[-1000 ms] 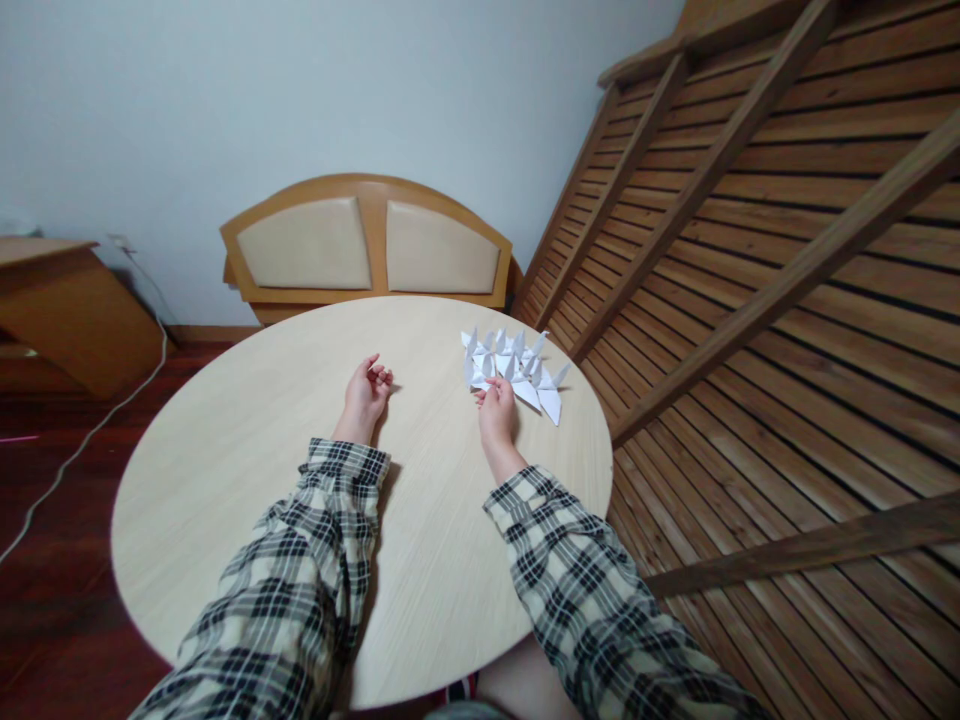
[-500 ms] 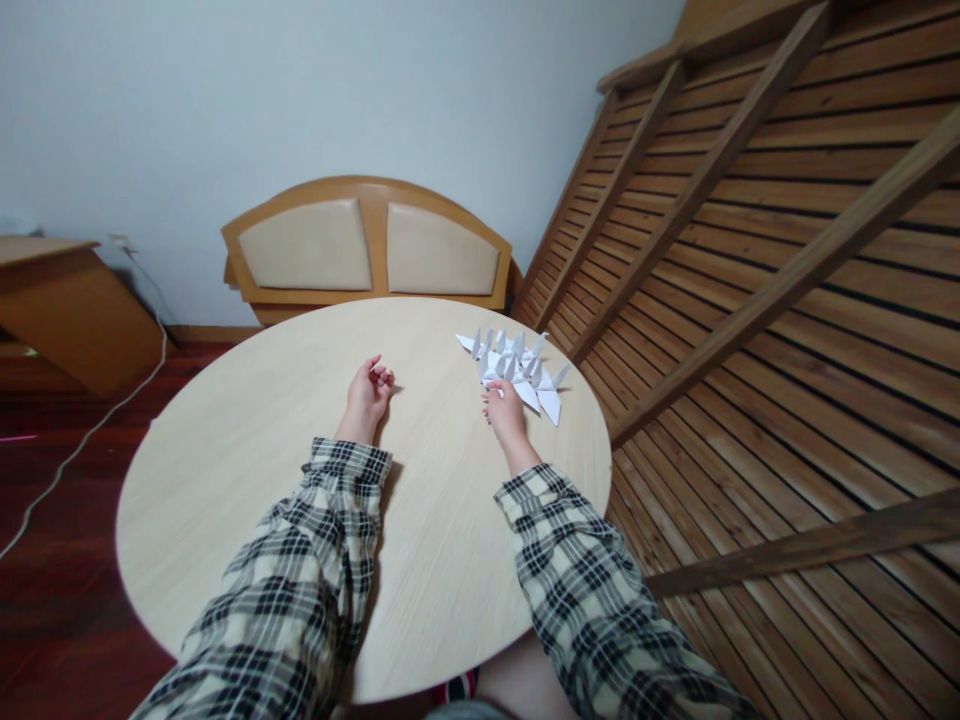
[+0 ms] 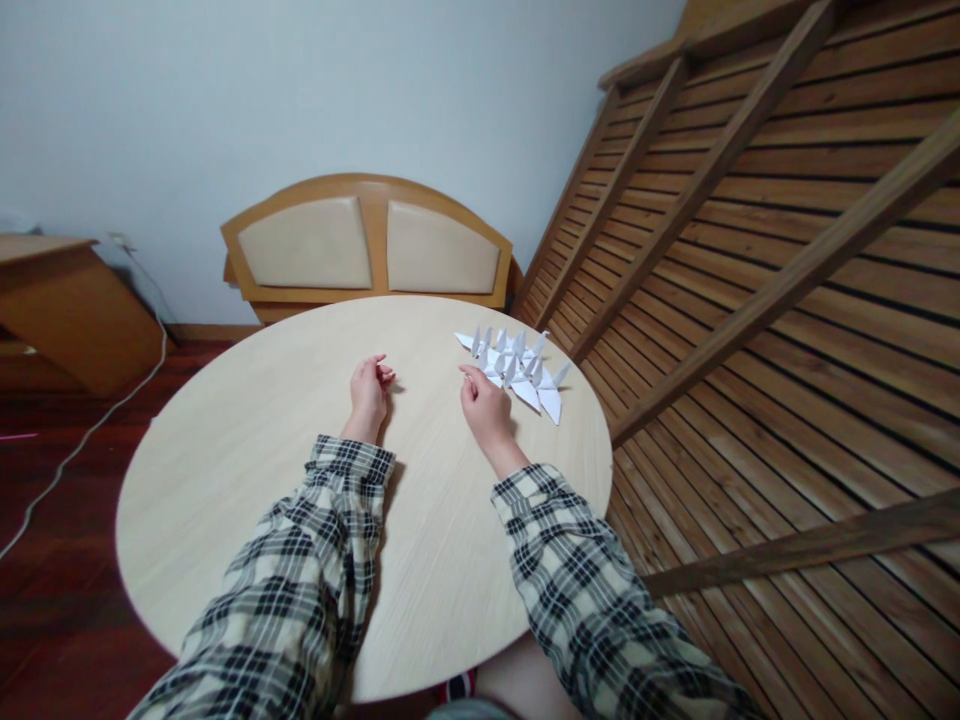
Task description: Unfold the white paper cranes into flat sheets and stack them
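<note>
Since half a second ago the right hand (image 3: 484,405) has drawn back leftward and nearer, off the cluster of white folded paper cranes (image 3: 516,368) it was touching; it now sits just beside the cluster's near-left edge, apart from the paper, with the fingers loosely curled and the forefinger and thumb pointing toward the far side, holding nothing. Its wrist is raised a little over the surface (image 3: 247,450), a round pale wood-grain top. The left hand (image 3: 369,387) has barely shifted: it rests on its outer edge near the middle of the surface, fingers curled inward in a relaxed, half-closed way, empty. Both forearms wear black-and-cream checked sleeves (image 3: 300,560) that reach in from the near edge. The paper cranes lie together at the far right of the surface, close to its rim, their pointed wings sticking up and outward, the largest flat triangle at the near-right end of the group. Beyond the far rim stands a wooden bench back with two beige padded panels (image 3: 367,245) against a pale wall. On the right runs a slatted wooden wall with diagonal beams (image 3: 750,260), and on the left a cable (image 3: 90,430) trails over the dark red floor.
</note>
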